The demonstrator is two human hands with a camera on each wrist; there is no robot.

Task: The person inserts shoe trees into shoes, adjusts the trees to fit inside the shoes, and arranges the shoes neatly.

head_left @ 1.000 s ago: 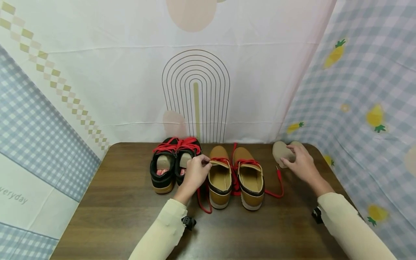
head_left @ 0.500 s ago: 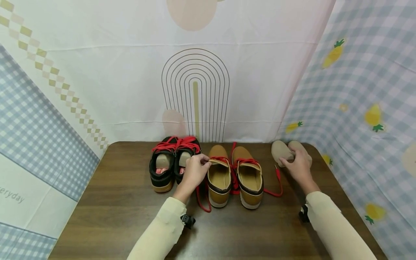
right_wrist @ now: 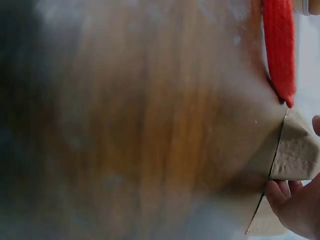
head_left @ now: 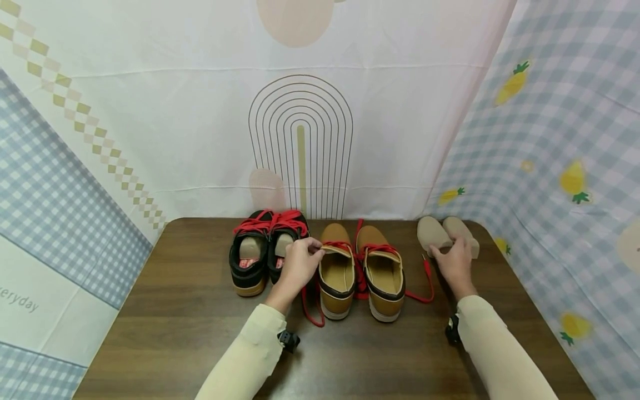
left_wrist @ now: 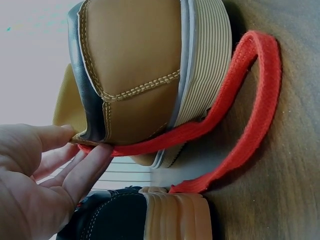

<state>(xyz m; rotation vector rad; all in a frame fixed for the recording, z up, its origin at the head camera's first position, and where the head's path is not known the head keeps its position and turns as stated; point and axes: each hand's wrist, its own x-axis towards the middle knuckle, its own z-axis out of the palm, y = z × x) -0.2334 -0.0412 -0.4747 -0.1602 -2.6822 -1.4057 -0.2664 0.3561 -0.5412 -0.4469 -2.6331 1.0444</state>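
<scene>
My left hand pinches the collar edge of the left tan shoe. In the left wrist view, the thumb lies inside that tan shoe and the fingers outside, beside a red lace. The right tan shoe stands alongside, also with a red lace. My right hand is at the near end of a beige toe-shaped shoe insert, thumb on its left and fingers on its right. In the right wrist view this insert sits between them. A second beige insert lies beside it.
A pair of black shoes with red laces, beige inserts inside, stands left of the tan pair. A loose red lace end lies on the brown table. Patterned cloth hangs behind and at both sides.
My right hand has come down and left onto the left beige insert, its thumb and fingers now about its near end. My left hand has stayed on the tan shoe's collar.
</scene>
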